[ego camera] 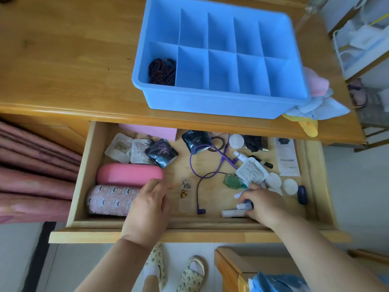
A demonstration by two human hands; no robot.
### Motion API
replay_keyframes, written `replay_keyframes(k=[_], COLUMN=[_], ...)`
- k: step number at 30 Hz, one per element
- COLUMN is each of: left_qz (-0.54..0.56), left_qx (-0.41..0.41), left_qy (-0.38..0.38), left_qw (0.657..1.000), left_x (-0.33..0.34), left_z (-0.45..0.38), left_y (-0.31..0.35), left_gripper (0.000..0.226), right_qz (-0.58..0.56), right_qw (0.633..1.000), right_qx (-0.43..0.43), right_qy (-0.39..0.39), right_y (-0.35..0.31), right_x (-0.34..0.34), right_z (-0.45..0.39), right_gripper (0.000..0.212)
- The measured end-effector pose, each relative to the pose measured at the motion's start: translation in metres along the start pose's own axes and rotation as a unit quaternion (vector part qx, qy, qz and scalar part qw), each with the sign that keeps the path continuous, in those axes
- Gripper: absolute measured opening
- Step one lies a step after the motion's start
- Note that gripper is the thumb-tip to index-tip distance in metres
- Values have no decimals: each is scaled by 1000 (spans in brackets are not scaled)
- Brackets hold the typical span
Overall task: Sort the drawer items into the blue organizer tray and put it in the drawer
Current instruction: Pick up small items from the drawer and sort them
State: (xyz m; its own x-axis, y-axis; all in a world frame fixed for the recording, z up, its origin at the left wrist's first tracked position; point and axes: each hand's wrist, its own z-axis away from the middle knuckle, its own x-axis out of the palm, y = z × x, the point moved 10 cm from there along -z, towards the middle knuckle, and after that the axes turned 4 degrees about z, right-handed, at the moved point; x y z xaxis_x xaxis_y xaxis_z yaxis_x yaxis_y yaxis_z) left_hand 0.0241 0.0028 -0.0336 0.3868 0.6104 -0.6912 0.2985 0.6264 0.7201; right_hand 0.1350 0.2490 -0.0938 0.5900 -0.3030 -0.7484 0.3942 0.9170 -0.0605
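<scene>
The blue organizer tray [221, 102] sits on the wooden desk [63, 60] above the open drawer [147, 224], dark beads [162, 70] in one corner compartment. The left hand [147, 209] hovers spread beside the pink glasses case [128, 173]; the right hand [265, 205] pinches small tubes [233, 212].

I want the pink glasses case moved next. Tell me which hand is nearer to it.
Left. The left hand is at the right end of the pink glasses case, fingertips just off it. The right hand is far to its right, among small tubes near the drawer front.
</scene>
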Motion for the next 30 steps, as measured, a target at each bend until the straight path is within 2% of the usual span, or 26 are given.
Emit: replay_keyframes(k=[3,9,11,14,17,20,27,28,30], left_qz=[-4,-7,-18,-30,-41,-45,-21,-17,-11], left_qx=[-7,0,5,17,26,23,20,19,21], left_qy=[6,11,7,0,-3,-3,26,27,29], left_qw=[1000,1000,1000,999,999,999,999,999,999], left_x=[0,-2,-1,2,5,7,-1,-1,-1], left_z=[1,1,1,1,2,3,0,0,-1], left_y=[-2,-1,0,1,2,1,1,0,-1], left_gripper=[40,38,39,40,41,40,40,40,40], right_qz=[3,-81,-114,-96,-90,-145,-131,-122,-117], right_qw=[999,987,988,995,993,983,990,992,992], right_qx=[26,71,48,31,39,33,10,14,25], right_qy=[18,123,95,26,63,104,44,37,29], right_y=[18,36,24,7,-2,-32,-135,-141,-144], right_x=[-6,-19,-11,3,-9,-25,-16,-13,-7], right_z=[2,25,29,34,37,31,1,-2,-6], right_gripper=[30,19,21,33,27,23,58,60,50])
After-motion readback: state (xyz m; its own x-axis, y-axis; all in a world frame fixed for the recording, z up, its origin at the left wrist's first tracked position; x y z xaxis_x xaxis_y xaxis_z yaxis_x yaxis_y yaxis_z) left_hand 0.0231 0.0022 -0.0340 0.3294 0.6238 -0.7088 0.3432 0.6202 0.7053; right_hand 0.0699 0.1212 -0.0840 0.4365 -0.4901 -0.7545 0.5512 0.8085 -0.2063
